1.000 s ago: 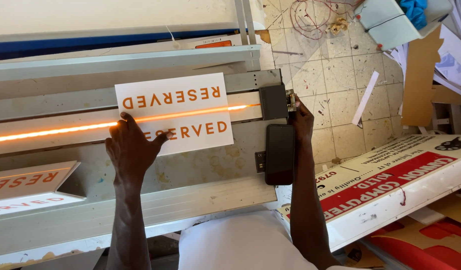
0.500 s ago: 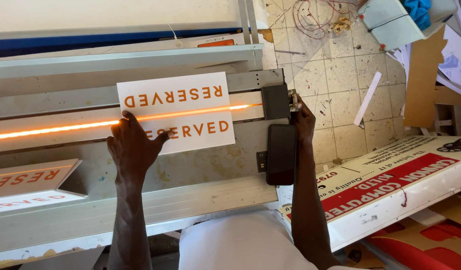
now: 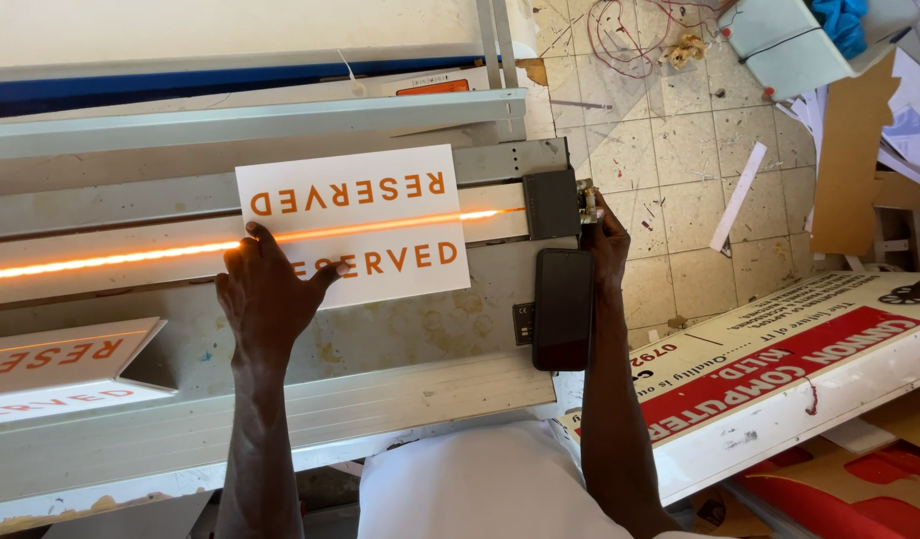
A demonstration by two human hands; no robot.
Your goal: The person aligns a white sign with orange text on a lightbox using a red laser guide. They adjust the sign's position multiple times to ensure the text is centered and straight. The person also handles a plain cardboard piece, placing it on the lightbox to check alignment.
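left hand (image 3: 268,294) flat on glossy white rectangular sheet (image 3: 355,225) | glowing orange strip (image 3: 111,260)

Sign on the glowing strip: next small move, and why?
Probably keep the left hand pressing the sign flat. The glowing strip runs under the sign's middle between the two lettered halves, and the right hand is at the black end block.

A red-and-white signboard (image 3: 779,369) (tilted) leans over the tiled floor (image 3: 670,160).
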